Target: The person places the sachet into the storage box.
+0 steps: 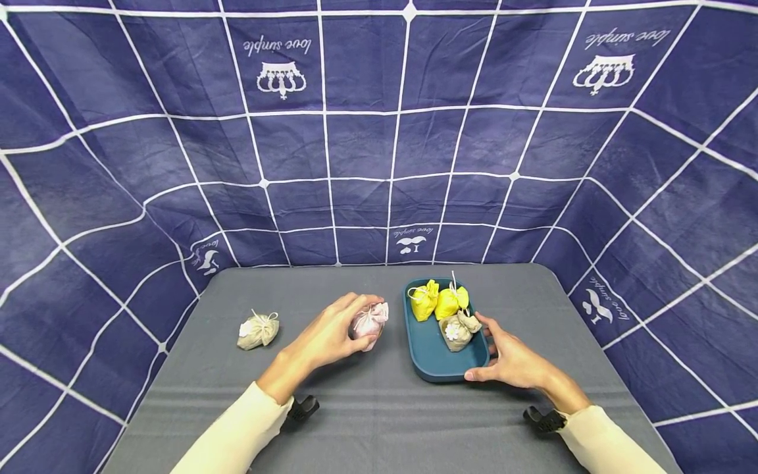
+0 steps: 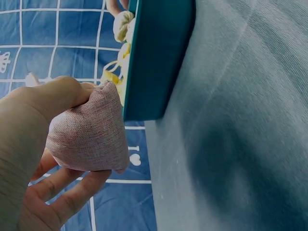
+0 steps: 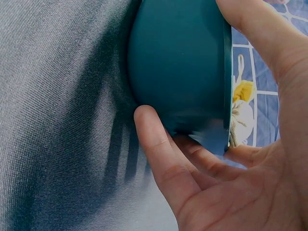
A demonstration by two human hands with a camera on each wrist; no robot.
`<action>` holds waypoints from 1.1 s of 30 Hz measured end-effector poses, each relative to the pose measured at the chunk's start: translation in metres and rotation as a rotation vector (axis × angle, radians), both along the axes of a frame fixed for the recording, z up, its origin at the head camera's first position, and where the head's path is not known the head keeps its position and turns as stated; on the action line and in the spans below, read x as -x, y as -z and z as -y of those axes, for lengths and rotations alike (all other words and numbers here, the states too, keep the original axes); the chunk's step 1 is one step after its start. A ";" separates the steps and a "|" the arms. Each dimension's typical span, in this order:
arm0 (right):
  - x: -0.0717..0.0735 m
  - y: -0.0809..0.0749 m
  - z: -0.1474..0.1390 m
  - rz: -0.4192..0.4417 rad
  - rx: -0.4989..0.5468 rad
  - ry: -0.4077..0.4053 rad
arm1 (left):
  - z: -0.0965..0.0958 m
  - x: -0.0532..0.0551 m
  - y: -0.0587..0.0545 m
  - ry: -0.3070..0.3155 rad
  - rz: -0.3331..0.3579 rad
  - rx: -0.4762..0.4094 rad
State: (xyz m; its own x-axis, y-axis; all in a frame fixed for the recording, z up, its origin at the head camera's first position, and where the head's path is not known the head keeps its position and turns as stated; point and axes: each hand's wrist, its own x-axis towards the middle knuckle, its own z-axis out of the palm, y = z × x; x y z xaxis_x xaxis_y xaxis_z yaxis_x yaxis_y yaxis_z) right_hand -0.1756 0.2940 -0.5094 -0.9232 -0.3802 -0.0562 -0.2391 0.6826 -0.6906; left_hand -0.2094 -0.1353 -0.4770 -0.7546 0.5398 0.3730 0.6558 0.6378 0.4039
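Head view: pale pink drawstring pouch [image 1: 368,320] grasped in the left hand [image 1: 328,336], thumb on the near side, fingers curled over the far side. Seemingly lifted a little off the grey cloth-covered worktop [image 1: 379,421], judging by the left wrist view. From the left hand, dark teal tray [image 1: 429,355] directly to the right, across a narrow strip of grey; near the pouch, not touching it. Tray rectangular with rounded corners, long axis running from near to far.

Nearer to the pink pouch: the left hand. Beyond the tray, right hand [image 1: 512,359] clasping the outside of its near right corner, thumb at the near wall, fingers along the right wall.

Pink pouch soft-looking, plump, finely woven like linen; almost white-pink from the head, dustier pink from the left wrist. Broad base facing the worktop, gathered neck uppermost and tipped right.

Inside the tray, two bright yellow pouches [image 1: 424,303] side by side at the far end; just nearer, beside the right wall, beige pouch with a white flower [image 1: 458,332]. Teal floor visible toward the left and near end. Well left of the left hand, on the worktop, second beige pouch [image 1: 258,331], also with a white flower.
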 end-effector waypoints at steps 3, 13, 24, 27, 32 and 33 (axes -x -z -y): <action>0.000 0.000 0.000 -0.004 -0.002 0.003 | -0.007 0.003 -0.002 0.006 0.006 0.003; 0.000 0.000 0.000 -0.012 0.003 -0.005 | -0.027 0.008 -0.007 0.040 -0.001 -0.017; 0.000 0.001 0.000 -0.012 -0.004 -0.003 | -0.052 0.014 -0.011 0.082 -0.005 -0.036; 0.000 0.001 -0.001 -0.013 -0.007 -0.007 | -0.058 0.014 -0.013 0.085 -0.005 -0.028; 0.001 0.001 -0.001 -0.019 0.000 -0.011 | -0.066 0.017 -0.014 0.097 -0.007 -0.036; 0.001 0.002 -0.001 -0.018 0.002 -0.011 | -0.068 0.017 -0.014 0.100 -0.006 -0.040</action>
